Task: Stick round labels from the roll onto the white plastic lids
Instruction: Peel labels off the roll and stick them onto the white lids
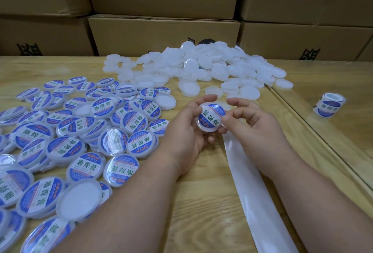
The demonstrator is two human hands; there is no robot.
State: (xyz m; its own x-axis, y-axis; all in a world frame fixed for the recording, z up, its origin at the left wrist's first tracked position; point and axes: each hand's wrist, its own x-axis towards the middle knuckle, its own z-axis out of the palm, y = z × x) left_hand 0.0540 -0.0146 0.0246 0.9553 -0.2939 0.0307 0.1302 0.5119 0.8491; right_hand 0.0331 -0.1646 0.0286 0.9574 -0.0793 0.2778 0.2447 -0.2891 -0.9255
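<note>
My left hand (pixel 187 123) grips a white plastic lid (pixel 211 117) that carries a round blue-and-white label on its face. My right hand (pixel 256 121) holds the lid's right side, thumb pressed on the label's edge. A heap of bare white lids (pixel 201 67) lies at the back of the wooden table. Labelled lids (pixel 80 131) are spread across the left side. The label roll (pixel 330 105) stands at the far right. A strip of empty backing paper (pixel 252 188) runs from under my hands toward the near edge.
Stacked brown cardboard boxes (pixel 163 34) form a wall behind the table. A glass sheet's edge (pixel 314 129) crosses the table diagonally on the right. Bare wood (pixel 201 202) shows between my forearms.
</note>
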